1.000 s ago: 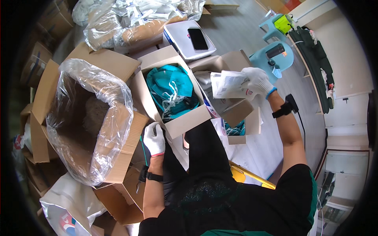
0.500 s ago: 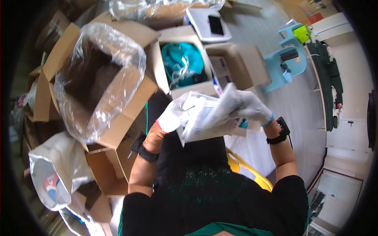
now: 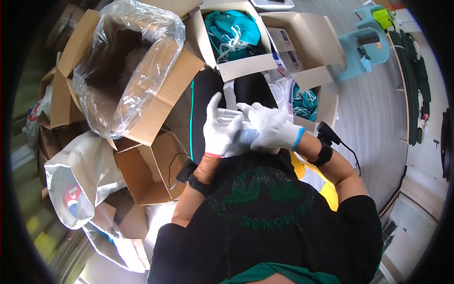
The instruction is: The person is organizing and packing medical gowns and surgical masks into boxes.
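Note:
My left hand (image 3: 219,130) wears a white knit glove with a red cuff edge. A matching glove with a blue edge covers my right hand (image 3: 273,127). Between them, over my lap, they hold a white plastic packet (image 3: 247,136) with a bluish patch. My right hand lies across its top and hides much of it. At the packet's left side, my left hand grips with one finger raised. Beyond my knees stands an open white carton (image 3: 246,70) of teal fabric pieces with white cords. Another open box (image 3: 326,106) to the right holds similar teal pieces (image 3: 304,102).
A large cardboard box (image 3: 165,102) lined with clear plastic stands at left, above a smaller open box (image 3: 139,175) and a white sack (image 3: 97,165). At upper right, an open carton (image 3: 326,40) holds small boxes, near a light-blue chair (image 3: 350,52). Something yellow (image 3: 326,184) is at my right side.
The packet has come down from its raised position over my knees to my lap, nearer my body. My right hand now lies across it. The view has shifted, placing the boxes higher.

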Demonstrator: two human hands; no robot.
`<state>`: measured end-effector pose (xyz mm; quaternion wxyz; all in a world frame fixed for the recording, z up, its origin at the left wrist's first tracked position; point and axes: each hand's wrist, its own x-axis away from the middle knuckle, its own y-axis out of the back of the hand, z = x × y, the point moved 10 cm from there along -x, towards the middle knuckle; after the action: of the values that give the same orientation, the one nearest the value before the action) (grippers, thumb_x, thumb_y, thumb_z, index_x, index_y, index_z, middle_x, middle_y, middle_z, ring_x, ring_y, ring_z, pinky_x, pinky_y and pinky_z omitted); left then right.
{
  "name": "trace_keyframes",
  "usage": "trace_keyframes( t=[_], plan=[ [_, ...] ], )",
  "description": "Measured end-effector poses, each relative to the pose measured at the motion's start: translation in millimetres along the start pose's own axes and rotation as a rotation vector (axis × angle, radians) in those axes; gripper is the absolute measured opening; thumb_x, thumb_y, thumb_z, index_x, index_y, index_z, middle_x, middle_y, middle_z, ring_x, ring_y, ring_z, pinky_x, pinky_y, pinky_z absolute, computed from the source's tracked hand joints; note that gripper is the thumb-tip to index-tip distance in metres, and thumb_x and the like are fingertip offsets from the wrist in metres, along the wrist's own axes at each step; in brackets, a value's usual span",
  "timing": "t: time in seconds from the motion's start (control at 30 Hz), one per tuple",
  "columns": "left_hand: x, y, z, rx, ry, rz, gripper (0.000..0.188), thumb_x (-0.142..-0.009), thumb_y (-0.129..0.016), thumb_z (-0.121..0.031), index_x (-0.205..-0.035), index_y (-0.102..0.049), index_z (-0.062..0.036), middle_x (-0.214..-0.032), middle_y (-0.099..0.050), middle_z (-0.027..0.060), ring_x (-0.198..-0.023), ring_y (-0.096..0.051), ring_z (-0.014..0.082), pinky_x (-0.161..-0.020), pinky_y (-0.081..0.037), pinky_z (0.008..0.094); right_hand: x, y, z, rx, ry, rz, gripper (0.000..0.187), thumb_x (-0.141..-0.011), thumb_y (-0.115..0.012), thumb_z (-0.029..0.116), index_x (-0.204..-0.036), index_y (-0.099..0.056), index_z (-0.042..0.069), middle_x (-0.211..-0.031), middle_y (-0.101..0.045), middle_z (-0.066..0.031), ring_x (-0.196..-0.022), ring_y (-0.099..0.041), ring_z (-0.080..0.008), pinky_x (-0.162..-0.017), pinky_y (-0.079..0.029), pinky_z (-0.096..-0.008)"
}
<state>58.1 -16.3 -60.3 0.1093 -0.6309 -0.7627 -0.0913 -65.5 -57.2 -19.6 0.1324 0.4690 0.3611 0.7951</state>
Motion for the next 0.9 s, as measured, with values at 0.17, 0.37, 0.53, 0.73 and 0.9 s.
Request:
trace_keyframes(
  t=[0.17,0.37,0.53,0.73,0.9],
  plan=[
    [28,16,10,-0.033,-0.102,-0.123,0.025,-0.091,-0.07,-0.019,-0.106,-0.065,0.0006,-0.097,-0.068,0.0089,-0.09,-0.065,0.0145,-0.082,-0.053,0.0305,30,2,-66,-0.86,0.252,-0.124,0.102,-0.061,-0.091,0.018,-0.147,-0.04,0.0,-0.125,-0.059,-0.019,-0.114,-0.06,-0.0253,-0.1,-0.049,-0.0357],
    [23,12,12,0.024,-0.132,-0.09,0.019,-0.092,-0.066,-0.015,-0.105,-0.065,-0.0014,-0.1,-0.067,0.0058,-0.093,-0.062,0.0138,-0.086,-0.049,0.029,36,-58,-92,-1.355,0.093,-0.234,0.056,-0.071,-0.082,0.006,-0.123,-0.058,0.005,-0.113,-0.063,-0.0101,-0.107,-0.06,-0.018,-0.099,-0.048,-0.0334],
    [19,7,9,0.012,-0.127,-0.086,0.015,-0.088,-0.066,-0.003,-0.103,-0.066,-0.0011,-0.102,-0.066,0.0049,-0.094,-0.062,0.0128,-0.088,-0.049,0.0285,43,-56,-102,-1.312,-0.051,-0.283,0.05,-0.073,-0.081,0.009,-0.118,-0.06,0.004,-0.107,-0.064,-0.0092,-0.101,-0.061,-0.0176,-0.096,-0.049,-0.0324],
    [9,-9,4,-0.05,-0.185,-0.056,0.01,-0.085,-0.069,-0.003,-0.094,-0.069,0.0005,-0.092,-0.069,0.0047,-0.086,-0.064,0.0109,-0.08,-0.052,0.0271,45,-11,-82,-0.609,0.205,-0.18,0.041,-0.092,-0.062,0.031,-0.122,-0.064,0.002,-0.112,-0.068,-0.0186,-0.105,-0.065,-0.0309,-0.092,-0.052,-0.0379],
    [8,-7,5,-0.154,-0.078,-0.182,0.018,-0.087,-0.073,-0.016,-0.083,-0.067,0.0006,-0.071,-0.067,0.0044,-0.068,-0.062,0.0091,-0.067,-0.052,0.0273,39,-11,-68,-0.183,0.202,-0.036,0.036,-0.094,-0.061,0.036,-0.093,-0.064,0.0,-0.083,-0.064,-0.0252,-0.082,-0.065,-0.0439,-0.073,-0.05,-0.0479]
  ],
)
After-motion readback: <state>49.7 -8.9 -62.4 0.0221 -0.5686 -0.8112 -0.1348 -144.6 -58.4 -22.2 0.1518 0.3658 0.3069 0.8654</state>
